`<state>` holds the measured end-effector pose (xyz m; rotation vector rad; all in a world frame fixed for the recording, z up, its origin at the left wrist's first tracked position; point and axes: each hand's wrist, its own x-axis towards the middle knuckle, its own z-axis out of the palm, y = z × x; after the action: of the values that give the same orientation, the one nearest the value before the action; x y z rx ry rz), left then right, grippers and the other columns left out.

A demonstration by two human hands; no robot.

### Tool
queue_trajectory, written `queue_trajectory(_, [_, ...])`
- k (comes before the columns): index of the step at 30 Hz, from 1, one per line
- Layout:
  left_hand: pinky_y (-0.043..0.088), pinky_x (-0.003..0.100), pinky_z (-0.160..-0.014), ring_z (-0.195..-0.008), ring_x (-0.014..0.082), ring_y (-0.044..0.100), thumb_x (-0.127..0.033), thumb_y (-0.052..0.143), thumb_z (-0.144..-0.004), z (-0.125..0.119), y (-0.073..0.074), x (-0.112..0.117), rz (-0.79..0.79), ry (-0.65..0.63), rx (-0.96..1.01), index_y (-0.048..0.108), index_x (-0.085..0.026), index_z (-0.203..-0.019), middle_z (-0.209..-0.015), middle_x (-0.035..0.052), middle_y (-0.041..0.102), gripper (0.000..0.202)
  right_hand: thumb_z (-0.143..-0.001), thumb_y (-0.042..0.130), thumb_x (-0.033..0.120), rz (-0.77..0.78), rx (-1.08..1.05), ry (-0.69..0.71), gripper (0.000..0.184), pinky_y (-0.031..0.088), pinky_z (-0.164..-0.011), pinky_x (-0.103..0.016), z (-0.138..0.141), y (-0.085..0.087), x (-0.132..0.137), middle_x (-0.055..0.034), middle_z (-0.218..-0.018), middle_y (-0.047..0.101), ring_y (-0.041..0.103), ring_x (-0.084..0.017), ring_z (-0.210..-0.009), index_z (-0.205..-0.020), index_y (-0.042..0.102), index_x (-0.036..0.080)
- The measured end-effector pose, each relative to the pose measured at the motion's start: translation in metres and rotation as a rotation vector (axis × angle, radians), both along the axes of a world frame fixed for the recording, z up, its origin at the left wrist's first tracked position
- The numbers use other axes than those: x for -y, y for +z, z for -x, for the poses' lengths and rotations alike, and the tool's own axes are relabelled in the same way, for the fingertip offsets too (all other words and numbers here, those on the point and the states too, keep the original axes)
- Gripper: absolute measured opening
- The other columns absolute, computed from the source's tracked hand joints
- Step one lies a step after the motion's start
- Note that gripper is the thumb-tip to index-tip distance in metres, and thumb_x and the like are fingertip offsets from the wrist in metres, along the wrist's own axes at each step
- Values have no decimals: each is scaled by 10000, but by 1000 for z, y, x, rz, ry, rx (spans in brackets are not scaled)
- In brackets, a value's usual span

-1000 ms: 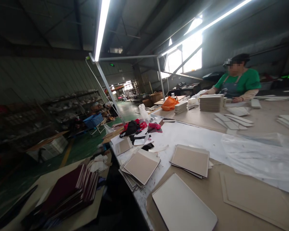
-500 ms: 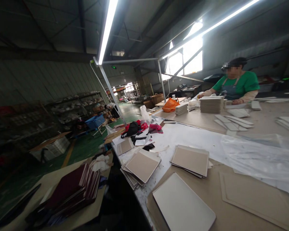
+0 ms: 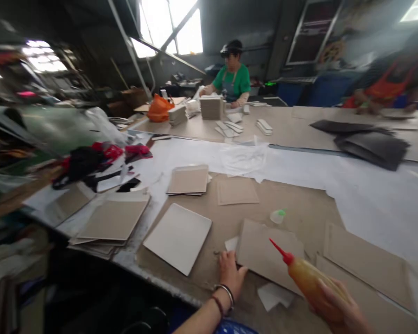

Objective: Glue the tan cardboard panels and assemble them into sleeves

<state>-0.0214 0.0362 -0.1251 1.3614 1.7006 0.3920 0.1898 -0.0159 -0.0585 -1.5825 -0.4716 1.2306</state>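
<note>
My right hand is wrapped round a squeeze bottle of amber glue, its red nozzle pointing up and left over a grey-brown board. At the near left corner of that board, my left hand touches the edge with thumb and fingers apart. White paper pieces stick out from under the board. A small translucent cup with a green top stands just beyond it. To the left lies a pale board with rounded corners.
Stacked boards lie near the table's left edge, with a smaller stack behind. Flat brown sheets are at right. Across the table, a person in green works by stacked strips; another, in an orange apron, is at right.
The view has swung right and down to the table. Both my hands and the glue bottle are now in sight; before, neither hand showed.
</note>
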Motion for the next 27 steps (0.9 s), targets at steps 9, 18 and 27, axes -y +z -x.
queue_trajectory(9, [379,403,-896,-972,235,472,-221,585,-722,11,-38,8,-330,-55,-154,499,-144,-1069,-998,95,521,365,-553,700,518,68,359,128,558,503,-479,-321,5,-5,-44,-47,-862,568,582,-215,-672,-953,475,200])
queue_trajectory(18, [446,387,-838,-920,204,508,-225,514,-786,21,-36,8,-423,-156,-77,533,-199,-1080,-955,62,538,296,-596,669,491,-33,588,240,459,499,-656,-377,13,-9,-73,-48,-854,561,565,-219,-757,-904,496,198])
queue_trajectory(27, [488,395,-774,-856,208,543,-322,476,-827,32,-42,6,-573,-225,-85,551,-189,-1036,-905,61,555,259,-589,719,424,20,-46,-136,446,465,-444,-263,-24,16,-41,-19,-838,573,567,-175,-642,-892,464,220])
